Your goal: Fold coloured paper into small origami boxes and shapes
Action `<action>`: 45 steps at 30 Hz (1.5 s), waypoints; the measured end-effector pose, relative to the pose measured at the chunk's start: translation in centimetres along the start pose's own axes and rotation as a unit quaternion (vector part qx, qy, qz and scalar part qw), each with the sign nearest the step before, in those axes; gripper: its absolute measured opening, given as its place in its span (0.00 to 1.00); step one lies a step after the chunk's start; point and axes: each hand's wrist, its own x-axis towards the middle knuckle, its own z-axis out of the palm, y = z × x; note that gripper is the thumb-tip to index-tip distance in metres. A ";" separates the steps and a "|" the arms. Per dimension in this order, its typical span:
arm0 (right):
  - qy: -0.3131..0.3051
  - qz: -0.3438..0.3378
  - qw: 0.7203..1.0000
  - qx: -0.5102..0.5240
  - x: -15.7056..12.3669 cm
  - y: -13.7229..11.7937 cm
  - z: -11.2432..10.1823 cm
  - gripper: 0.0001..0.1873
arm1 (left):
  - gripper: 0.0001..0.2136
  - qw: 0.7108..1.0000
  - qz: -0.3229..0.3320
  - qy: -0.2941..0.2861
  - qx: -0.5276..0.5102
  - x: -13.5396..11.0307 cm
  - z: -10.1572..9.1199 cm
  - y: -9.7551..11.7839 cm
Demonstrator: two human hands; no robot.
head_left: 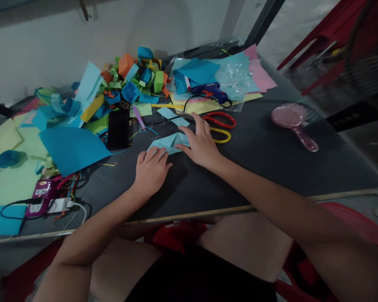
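Note:
A folded piece of light blue paper (pixel 167 143) lies on the dark tabletop, with a raised fold near its right end. My left hand (pixel 153 170) rests fingertips on its left part, thumb stretched off to the side. At the right end, my right hand (pixel 203 144) touches the paper with the thumb, its index finger apart from it and the other fingers reaching further back. Just beyond my right hand are scissors with one red handle (pixel 222 119) and one yellow handle (pixel 221 135). A smaller light blue paper piece (pixel 173 116) lies behind the folded one.
A black phone (pixel 119 130) and a blue sheet (pixel 74 149) lie left. Behind are a heap of colourful folded paper pieces (pixel 130 92) and a blue glue gun (pixel 211 92). A pink hairbrush (pixel 291 116) lies right; a purple power strip (pixel 42 197) sits near the front edge.

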 end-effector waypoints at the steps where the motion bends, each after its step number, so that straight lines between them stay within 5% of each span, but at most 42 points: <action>1: 0.001 0.004 1.000 0.002 0.0 0.1 0.1 0.27 | 0.18 1.000 0.006 -0.012 0.000 -0.1 0.2 0.5; 5: -0.004 0.013 1.000 0.001 0.0 0.2 0.3 0.26 | 0.26 0.999 0.021 -0.045 -0.018 -0.4 1.2 1.8; 12: -0.017 0.009 1.000 -0.003 -0.1 -0.3 -0.4 0.22 | 0.26 0.994 0.002 -0.098 -0.046 0.0 1.0 1.9; 16: 0.006 -0.027 0.999 -0.029 -0.8 -0.9 -1.7 0.30 | 0.26 0.993 0.006 -0.103 -0.061 0.1 0.6 1.9; 22: -0.076 -0.205 0.976 0.012 -0.7 -0.9 -1.5 0.23 | 0.26 0.991 0.020 -0.094 -0.096 0.5 0.4 0.2; 25: -0.142 -0.264 0.954 0.031 -0.3 -0.5 -0.7 0.29 | 0.25 0.986 0.025 -0.105 -0.130 1.3 0.2 -2.6; 30: -0.204 -0.228 0.952 0.018 -0.6 -0.3 -0.6 0.39 | 0.26 0.984 0.051 -0.115 -0.129 1.9 0.1 -4.8; 38: -0.158 -0.171 0.971 -0.050 -1.9 -2.3 -2.4 0.31 | 0.23 0.994 -0.037 -0.103 0.020 1.6 -0.7 -0.8; 42: -0.135 -0.180 0.970 -0.094 -1.6 -2.5 -3.3 0.26 | 0.27 0.984 -0.121 -0.116 0.067 1.6 -0.5 -0.7; 45: -0.114 -0.189 0.968 -0.119 -1.3 -1.9 -3.4 0.24 | 0.28 0.983 -0.124 -0.118 0.072 1.4 -0.2 -1.1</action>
